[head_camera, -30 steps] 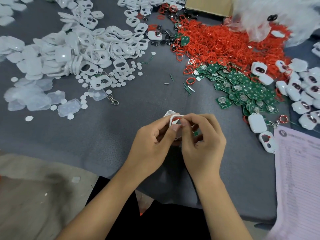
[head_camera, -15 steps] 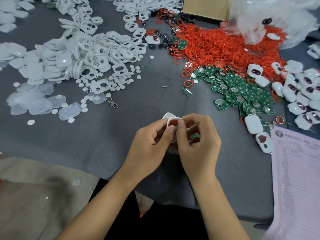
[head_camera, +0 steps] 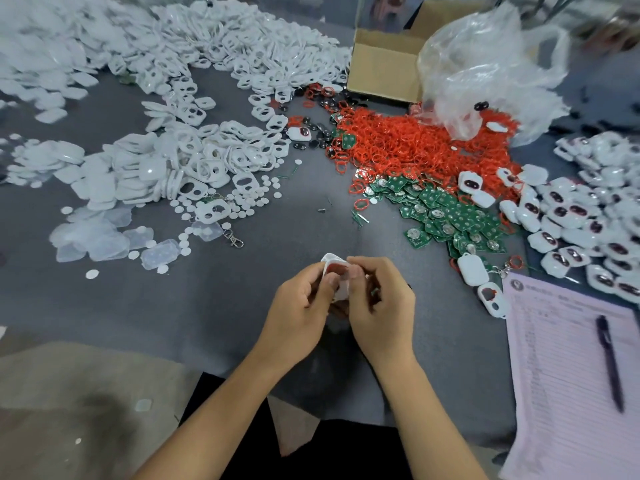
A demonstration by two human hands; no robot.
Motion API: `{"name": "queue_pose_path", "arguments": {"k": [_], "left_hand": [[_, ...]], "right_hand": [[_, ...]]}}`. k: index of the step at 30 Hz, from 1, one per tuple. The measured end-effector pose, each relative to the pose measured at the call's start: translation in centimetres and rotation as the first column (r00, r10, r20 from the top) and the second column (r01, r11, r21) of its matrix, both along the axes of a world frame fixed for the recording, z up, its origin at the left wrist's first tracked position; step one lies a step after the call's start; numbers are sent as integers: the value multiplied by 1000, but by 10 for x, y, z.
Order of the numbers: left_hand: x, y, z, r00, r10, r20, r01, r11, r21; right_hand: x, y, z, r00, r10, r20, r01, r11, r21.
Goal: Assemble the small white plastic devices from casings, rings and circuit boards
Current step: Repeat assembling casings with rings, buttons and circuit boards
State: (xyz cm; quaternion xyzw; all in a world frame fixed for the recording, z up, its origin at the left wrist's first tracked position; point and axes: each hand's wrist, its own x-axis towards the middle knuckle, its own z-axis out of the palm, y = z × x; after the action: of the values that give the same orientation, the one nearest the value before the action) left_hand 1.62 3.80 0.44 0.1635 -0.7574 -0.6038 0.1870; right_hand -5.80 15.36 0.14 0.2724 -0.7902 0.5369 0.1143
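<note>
Both hands meet over the near middle of the grey table, holding one small white casing (head_camera: 335,265) with a red ring in its opening. My left hand (head_camera: 298,313) grips the casing from the left. My right hand (head_camera: 381,306) pinches it from the right, thumb on the ring, and a bit of green circuit board (head_camera: 374,291) shows among its curled fingers. Most of the casing is hidden. A heap of white casings (head_camera: 194,161) lies far left, red rings (head_camera: 408,147) at the far middle, green circuit boards (head_camera: 446,220) to the right.
Assembled white devices (head_camera: 588,220) are heaped at the right edge. A pink form (head_camera: 568,393) with a pen (head_camera: 609,362) lies near right. A cardboard box (head_camera: 384,67) and a clear plastic bag (head_camera: 485,74) stand at the back. Small white discs (head_camera: 242,199) and translucent covers (head_camera: 104,237) lie left.
The hands stay together on the same casing, with only small finger shifts. The head camera has tilted up, so more of the far table shows.
</note>
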Motion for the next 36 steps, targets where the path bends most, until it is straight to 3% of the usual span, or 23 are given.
{"name": "queue_pose_path", "arguments": {"k": [8,14,18,24,28,36], "left_hand": [[0,1,0,998,-8,-65,10,999,41],[0,3,-2,995,-46,-92,53,996,76],[0,1,-2,994,-77,-81,87,989,120],[0,-1,0,987,-122,-106,134,984,116],[-2,-4,-6,985,-106,-136,125,982,140],[-5,-4,-15,979,-165,-123,171,985,34]], "right_hand": [[8,7,5,998,25,-62,-18,993,113],[14,11,2,999,-24,-32,25,999,44],[18,10,0,977,-66,-204,90,989,114],[16,9,-3,966,-93,-240,139,973,184],[15,8,-5,965,-76,-253,112,985,132],[20,10,0,959,-60,-276,89,992,93]]}}
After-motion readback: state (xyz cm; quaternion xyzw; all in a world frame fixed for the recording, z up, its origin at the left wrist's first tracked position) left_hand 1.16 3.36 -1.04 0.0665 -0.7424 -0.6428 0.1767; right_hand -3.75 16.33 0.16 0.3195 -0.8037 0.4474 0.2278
